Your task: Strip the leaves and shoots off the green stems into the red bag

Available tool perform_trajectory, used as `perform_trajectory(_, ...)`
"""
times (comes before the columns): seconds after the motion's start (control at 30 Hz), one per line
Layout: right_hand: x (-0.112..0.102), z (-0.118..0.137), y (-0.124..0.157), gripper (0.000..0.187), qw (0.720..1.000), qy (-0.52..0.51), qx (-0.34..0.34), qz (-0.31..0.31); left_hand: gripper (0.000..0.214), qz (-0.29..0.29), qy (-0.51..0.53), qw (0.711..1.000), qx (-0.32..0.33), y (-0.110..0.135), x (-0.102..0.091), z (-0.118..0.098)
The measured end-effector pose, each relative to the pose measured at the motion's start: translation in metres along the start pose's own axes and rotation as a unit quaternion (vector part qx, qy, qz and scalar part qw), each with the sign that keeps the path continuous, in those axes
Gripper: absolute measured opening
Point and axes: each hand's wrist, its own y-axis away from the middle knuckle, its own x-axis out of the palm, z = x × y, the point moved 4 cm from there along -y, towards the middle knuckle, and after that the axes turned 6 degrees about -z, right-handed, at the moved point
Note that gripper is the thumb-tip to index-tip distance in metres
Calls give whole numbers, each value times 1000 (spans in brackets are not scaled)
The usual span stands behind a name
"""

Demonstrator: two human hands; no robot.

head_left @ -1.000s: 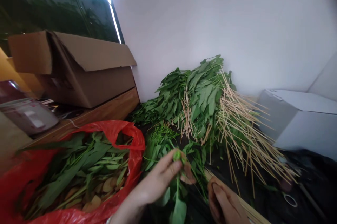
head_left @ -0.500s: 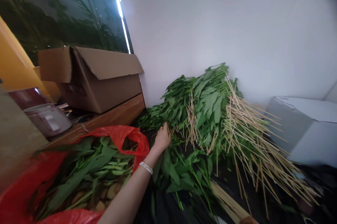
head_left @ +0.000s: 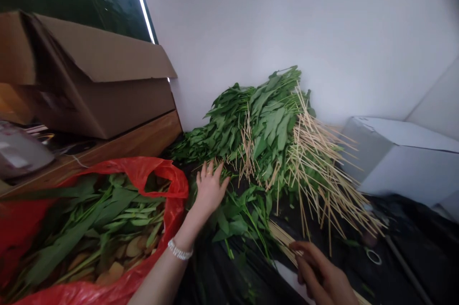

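Note:
My left hand [head_left: 210, 191], fingers spread and holding nothing, sits at the front of a heap of green leafy stems [head_left: 265, 128] with thin bamboo skewers stuck through it. A looser spray of skewers [head_left: 322, 176] fans out on the heap's right side. Low in the view, my right hand [head_left: 321, 271] curls around a bundle of bamboo skewers [head_left: 283, 243]. To the left of my left hand, an open red plastic bag [head_left: 158, 185] holds long green leaves and tan slices.
A cardboard box [head_left: 96, 75] with raised flaps stands on a wooden ledge [head_left: 107, 147] at the left. A white box [head_left: 401, 161] stands at the right, and a scissor handle loop [head_left: 373, 256] lies on the black plastic sheet [head_left: 222, 266] under the heap.
My left hand held a leafy stem a second ago, then reached toward the heap and now lies open there. My right hand has come back into view on the skewers.

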Motion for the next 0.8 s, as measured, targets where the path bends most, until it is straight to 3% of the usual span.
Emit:
perform_trajectory(0.1, 7, 13, -14, 25, 991, 72, -101, 52, 33, -62, 104, 991, 48, 33, -19, -22)
perform_trajectory(0.23, 32, 23, -19, 22, 943, 240, -228, -11, 23, -101, 198, 974, 50, 64, -20, -28)
perform_trajectory(0.37, 53, 20, -18, 20, 896, 356, -260, -46, 23, -112, 223, 967, 61, 69, -17, -23)
perform_trajectory(0.47, 43, 20, -25, 20, 909, 333, -240, -69, 24, -115, 229, 965, 52, 69, -20, -20)
perform_trajectory(0.63, 9, 20, -41, 25, 949, 196, -188, -160, 26, -128, 258, 957, 25, 70, -25, -17)
perform_trajectory(0.8, 18, 17, -44, 26, 953, 149, -199, -171, 25, -148, 284, 947, -3, 72, -27, -13)
